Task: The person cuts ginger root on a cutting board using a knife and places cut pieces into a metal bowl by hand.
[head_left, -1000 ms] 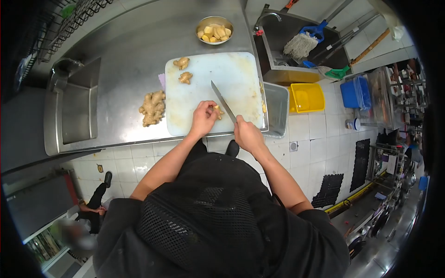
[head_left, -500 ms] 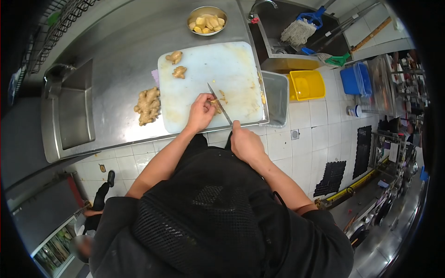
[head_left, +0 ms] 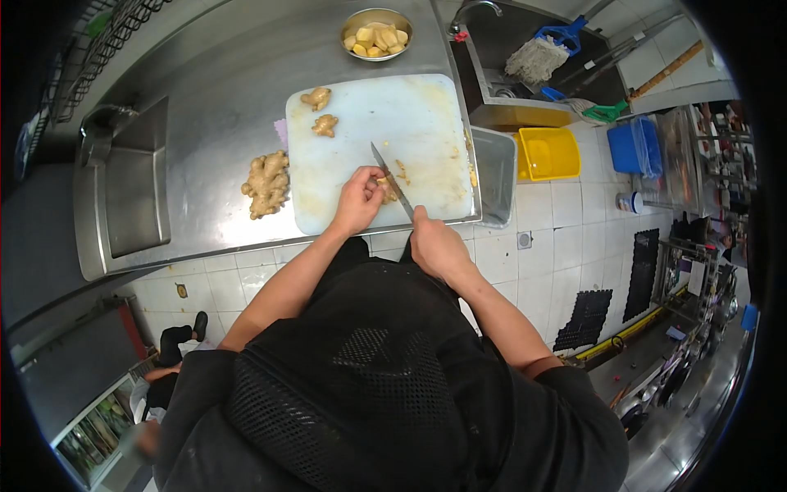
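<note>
My right hand (head_left: 437,246) is wrapped round the handle of a kitchen knife (head_left: 393,184), whose blade points away from me over the white cutting board (head_left: 352,168). My left hand (head_left: 359,199), fingers curled, grips a small piece of ginger (head_left: 386,192) against the blade near the board's front edge. The fingers and blade hide part of that piece. Peel scraps (head_left: 402,170) lie just right of the knife. Two small unpeeled ginger knobs, an upper one (head_left: 316,98) and a lower one (head_left: 325,125), rest at the board's far left.
A large ginger root (head_left: 266,185) lies on the steel counter (head_left: 217,115) left of the board. Behind the board stands a metal bowl (head_left: 348,25) of peeled ginger chunks. A grey bin (head_left: 494,184) and yellow bucket (head_left: 549,154) are at right. Another person's leg (head_left: 175,344) shows lower left.
The view has shifted slightly, so the counter and board appear a little further right. The knife blade has turned slightly, showing more of its flat side. Both hands keep their holds.
</note>
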Demonstrator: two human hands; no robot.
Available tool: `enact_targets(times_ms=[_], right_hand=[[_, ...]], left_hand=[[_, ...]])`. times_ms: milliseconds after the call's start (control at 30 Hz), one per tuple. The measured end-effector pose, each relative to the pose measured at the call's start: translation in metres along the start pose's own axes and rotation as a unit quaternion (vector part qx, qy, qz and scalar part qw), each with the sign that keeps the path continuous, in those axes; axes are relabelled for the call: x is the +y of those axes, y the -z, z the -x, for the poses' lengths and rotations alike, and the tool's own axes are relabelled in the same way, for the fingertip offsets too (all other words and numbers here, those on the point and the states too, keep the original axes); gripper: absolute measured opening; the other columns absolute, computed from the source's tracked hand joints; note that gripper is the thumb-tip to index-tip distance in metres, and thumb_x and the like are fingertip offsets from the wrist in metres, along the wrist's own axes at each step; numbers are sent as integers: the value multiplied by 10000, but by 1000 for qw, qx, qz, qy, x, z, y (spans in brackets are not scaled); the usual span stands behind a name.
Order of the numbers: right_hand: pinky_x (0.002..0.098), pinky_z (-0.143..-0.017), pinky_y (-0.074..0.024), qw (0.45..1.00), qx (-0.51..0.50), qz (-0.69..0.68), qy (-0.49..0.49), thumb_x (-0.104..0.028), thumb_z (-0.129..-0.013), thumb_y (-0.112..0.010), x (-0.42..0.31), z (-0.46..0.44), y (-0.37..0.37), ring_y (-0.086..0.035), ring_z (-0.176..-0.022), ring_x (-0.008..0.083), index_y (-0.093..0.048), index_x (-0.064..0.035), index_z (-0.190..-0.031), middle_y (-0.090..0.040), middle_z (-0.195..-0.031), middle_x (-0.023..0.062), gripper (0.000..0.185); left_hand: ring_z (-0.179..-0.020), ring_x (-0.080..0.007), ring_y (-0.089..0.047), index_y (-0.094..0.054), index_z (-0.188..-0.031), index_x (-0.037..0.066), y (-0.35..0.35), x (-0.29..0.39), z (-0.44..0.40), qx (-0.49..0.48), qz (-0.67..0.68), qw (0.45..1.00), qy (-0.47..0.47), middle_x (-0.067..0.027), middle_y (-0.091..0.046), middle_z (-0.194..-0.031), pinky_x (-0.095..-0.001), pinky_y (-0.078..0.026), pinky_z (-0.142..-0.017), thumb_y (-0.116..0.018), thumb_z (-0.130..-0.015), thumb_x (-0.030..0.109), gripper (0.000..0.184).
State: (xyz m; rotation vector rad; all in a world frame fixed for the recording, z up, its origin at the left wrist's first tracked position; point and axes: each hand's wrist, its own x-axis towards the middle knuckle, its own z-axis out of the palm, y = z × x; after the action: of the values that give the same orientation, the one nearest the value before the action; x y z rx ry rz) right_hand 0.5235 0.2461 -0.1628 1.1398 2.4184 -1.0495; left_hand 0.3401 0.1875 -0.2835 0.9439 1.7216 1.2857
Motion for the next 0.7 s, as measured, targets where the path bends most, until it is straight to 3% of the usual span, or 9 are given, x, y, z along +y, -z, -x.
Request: enact_targets(times_ms=[167,267,333,400,700], right_hand=[[607,-758,-516,993,87,-63,40,-72,-926,-506,27,-54,-40,-675,-811,513,-498,57,-1100,-680,-817,321,216],[615,-746,-505,983,115,-128,60,-91,-932,-523,44,-57,-43,-669,-796,512,-507,47,-1097,-674,-798,323,216],[615,-736,-502,980,123,-139,74,-101,-934,-530,50,-47,-33,-667,-788,511,-511,40,-1090,-671,-790,323,211],[608,-723,-504,989,142,-44,-21,-104,-935,-534,48,-29,-28,-668,-784,505,-509,35,-1082,-673,-790,315,204],[603,-677,-478,998,36,-9,41,-108,-955,-530,21,13,-7,-645,-737,507,-477,35,-1011,-644,-727,305,163]], left_hand=[[-637,-71,-528,-594,-1133,-6,-1,2,1,-4,7,1000,-7,-49,-587,-871,-247,-461,-569,-652,-935,23,208],[-642,-76,-522,-600,-1125,-2,-1,3,6,-2,-15,1000,2,-61,-591,-936,-251,-462,-574,-655,-932,27,203],[-657,-91,-526,-606,-1112,4,-8,2,4,29,-29,997,-63,-78,-581,-1033,-258,-468,-589,-660,-928,33,194],[-666,-99,-529,-611,-1100,6,-8,0,5,31,-48,996,-72,-83,-572,-1070,-260,-470,-597,-661,-927,36,183],[-687,-129,-540,-611,-1026,-1,-8,0,8,44,-43,996,-63,-92,-554,-1087,-276,-486,-618,-681,-928,51,131]])
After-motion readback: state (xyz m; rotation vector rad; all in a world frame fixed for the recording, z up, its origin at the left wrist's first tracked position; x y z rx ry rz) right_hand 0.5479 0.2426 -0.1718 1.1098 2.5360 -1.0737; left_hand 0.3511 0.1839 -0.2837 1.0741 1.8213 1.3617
